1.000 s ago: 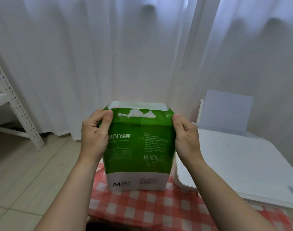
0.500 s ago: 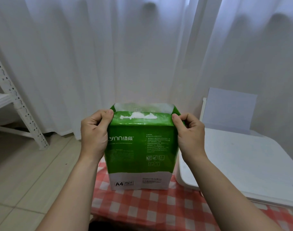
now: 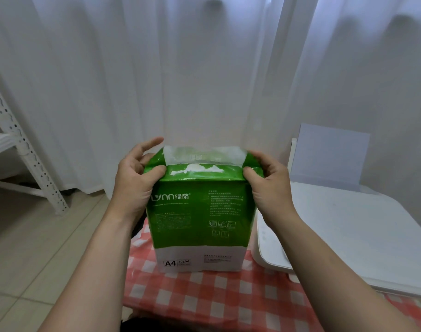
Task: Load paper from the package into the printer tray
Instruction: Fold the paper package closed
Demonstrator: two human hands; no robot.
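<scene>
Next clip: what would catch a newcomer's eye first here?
The green and white A4 paper package stands upright at centre on the red checked tablecloth, its top flap partly open. The left hand and right hand pinch its upper corners. To its right sits a white printer with a sheet standing in its rear tray.

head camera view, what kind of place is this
Probably a room at home used as a small office corner: a white printer on a checked tablecloth, sheer curtains behind, and a metal shelf on a tiled floor.
</scene>
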